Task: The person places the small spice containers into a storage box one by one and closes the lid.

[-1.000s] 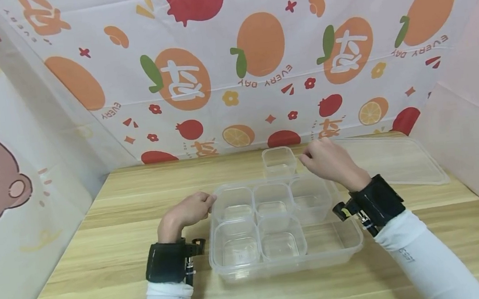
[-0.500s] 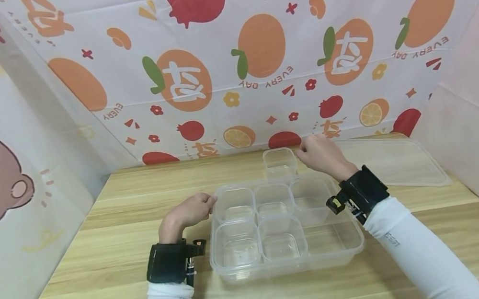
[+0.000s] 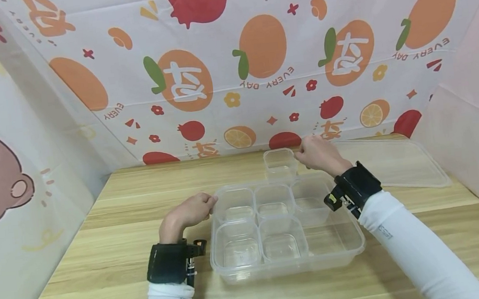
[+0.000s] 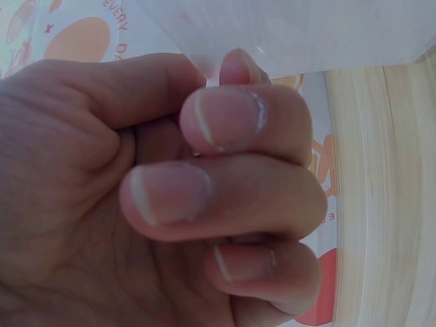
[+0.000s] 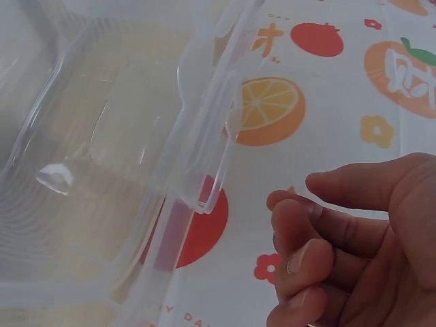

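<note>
A large clear plastic box (image 3: 294,265) stands on the table with several square clear cups (image 3: 236,243) inside, filling the back row and the front left and middle. My left hand (image 3: 190,209) is at the box's back left side; in the left wrist view its thumb and index finger pinch the edge of the clear plastic, the other fingers curled. Behind the box stands another small clear cup (image 3: 279,161). Beside that cup's right side is my right hand (image 3: 319,154). In the right wrist view its fingers (image 5: 306,266) are loosely bent, thumb apart, holding nothing.
A flat clear lid (image 3: 396,161) lies at the back right, behind the right wrist. The wooden table (image 3: 114,248) meets a fruit-print cloth (image 3: 223,74) at the back. Cloth also hangs along both sides. Each wrist wears a black strap with a camera.
My right hand has moved slightly left, closer to the cup behind the box, and its forearm has swung left. The left hand keeps its place at the box.
</note>
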`<control>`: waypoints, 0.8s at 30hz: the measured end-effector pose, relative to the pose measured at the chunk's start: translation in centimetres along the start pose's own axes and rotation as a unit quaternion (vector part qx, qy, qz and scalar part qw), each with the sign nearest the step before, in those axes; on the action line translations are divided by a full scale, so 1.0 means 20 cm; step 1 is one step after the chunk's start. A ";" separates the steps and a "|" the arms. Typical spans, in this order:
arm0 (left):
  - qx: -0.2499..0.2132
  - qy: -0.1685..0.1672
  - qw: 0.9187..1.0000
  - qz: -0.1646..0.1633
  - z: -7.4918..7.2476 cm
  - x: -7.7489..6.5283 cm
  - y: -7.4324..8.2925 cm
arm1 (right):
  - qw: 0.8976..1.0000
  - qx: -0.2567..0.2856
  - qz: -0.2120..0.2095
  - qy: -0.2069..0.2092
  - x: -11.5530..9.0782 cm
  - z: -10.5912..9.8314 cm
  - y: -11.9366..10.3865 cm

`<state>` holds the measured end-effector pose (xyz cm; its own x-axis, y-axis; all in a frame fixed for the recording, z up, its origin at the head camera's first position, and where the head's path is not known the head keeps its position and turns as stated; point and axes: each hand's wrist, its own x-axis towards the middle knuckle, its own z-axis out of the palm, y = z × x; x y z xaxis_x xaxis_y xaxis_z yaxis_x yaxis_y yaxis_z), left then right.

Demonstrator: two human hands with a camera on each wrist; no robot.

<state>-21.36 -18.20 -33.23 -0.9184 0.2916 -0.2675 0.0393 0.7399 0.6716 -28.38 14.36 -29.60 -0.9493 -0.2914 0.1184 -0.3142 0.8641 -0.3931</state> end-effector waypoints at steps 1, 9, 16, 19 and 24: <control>0.000 0.000 1.000 -0.001 0.00 0.00 0.00 | 1.000 0.000 0.001 -0.004 0.00 0.00 0.00; -0.002 -0.001 1.000 0.001 0.00 0.00 0.00 | 0.999 -0.005 0.027 -0.026 0.04 0.02 0.02; 0.006 0.000 1.000 -0.001 0.00 0.00 0.00 | 0.996 0.006 0.057 -0.063 0.06 0.03 0.05; 0.008 0.001 1.000 -0.002 0.00 0.00 0.00 | 0.995 0.009 0.067 -0.072 0.06 0.04 0.05; 0.006 0.001 1.000 -0.004 0.00 0.00 0.00 | 0.994 0.011 0.072 -0.079 0.07 0.05 0.05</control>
<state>-21.31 -18.14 -33.24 -0.9197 0.2843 -0.2707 0.0370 0.7494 0.6611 -30.02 14.28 -30.75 -0.9701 -0.2274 -0.0855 -0.1727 0.8931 -0.4153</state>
